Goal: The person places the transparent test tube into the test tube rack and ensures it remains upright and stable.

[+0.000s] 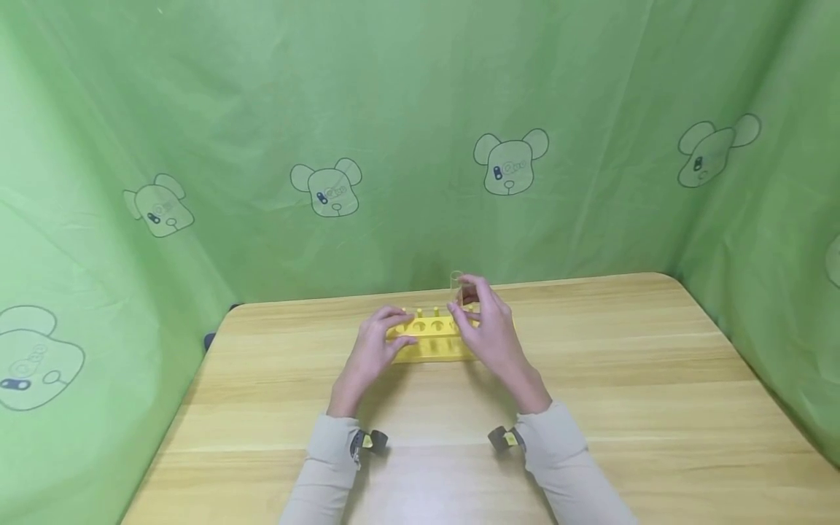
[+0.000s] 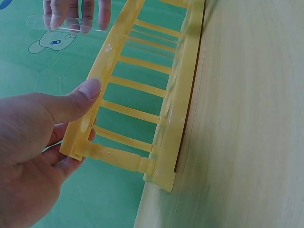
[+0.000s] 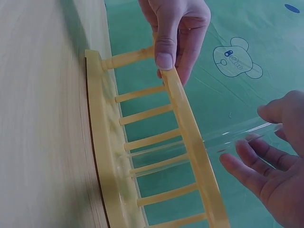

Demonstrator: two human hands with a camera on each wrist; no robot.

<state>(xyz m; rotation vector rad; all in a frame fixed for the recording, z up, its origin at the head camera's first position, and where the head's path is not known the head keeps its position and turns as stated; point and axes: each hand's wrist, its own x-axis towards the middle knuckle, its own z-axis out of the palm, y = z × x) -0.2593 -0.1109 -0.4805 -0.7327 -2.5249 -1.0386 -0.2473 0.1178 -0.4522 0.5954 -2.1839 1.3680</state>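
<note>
A yellow test tube rack [image 1: 429, 351] stands upright on the table, with a row of round holes in its upper plate. My left hand [image 1: 370, 346] grips the left end of that plate, thumb [image 2: 90, 89] on one side and fingertips curled under the other. One clear test tube [image 3: 223, 137] stands in a hole right of the middle, its lower part showing between the two plates. Around the tube's upper part, my right hand [image 1: 488, 332] has its thumb and fingers spread apart, fingertips right beside the glass.
Light wood-grain table [image 1: 630, 394] spreads around the rack, which stands near the back edge. Green curtain [image 1: 420, 95] with bear-head prints hangs behind and at both sides. Short pegs [image 1: 419, 313] rise along the rack's far side.
</note>
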